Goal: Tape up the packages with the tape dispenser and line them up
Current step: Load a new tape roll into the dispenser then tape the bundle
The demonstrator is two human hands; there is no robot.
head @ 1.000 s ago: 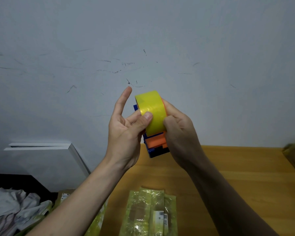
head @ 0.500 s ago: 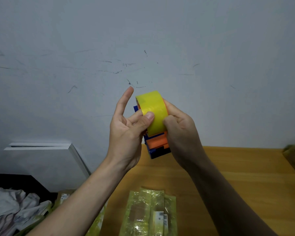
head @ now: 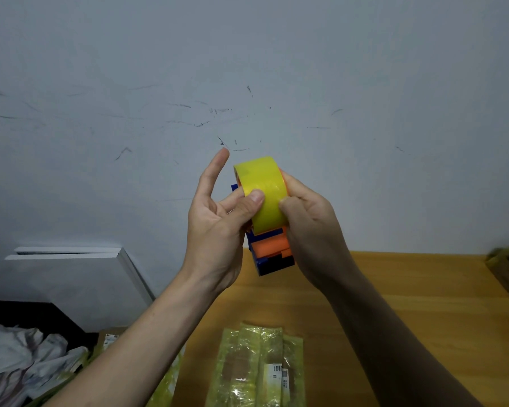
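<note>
Tape dispenser (head: 272, 248) rigid, light; right hand (head: 312, 227) wrapped round frame, left hand (head: 218, 227) thumb pressing slick yellow tape roll (head: 262, 189); best held by frame.

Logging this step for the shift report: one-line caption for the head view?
Both hands, left hand and right hand, hold the blue-and-orange tape dispenser above a yellow-taped package.

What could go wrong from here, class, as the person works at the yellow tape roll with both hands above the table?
1. The left hand only presses its thumb on the yellow tape roll; if the loose end is hard to find, it may tear or stick back down.
2. The blue and orange plastic tape dispenser is gripped by the right hand alone, in the air, so it could slip onto the tape-wrapped package on the wooden table.
</note>
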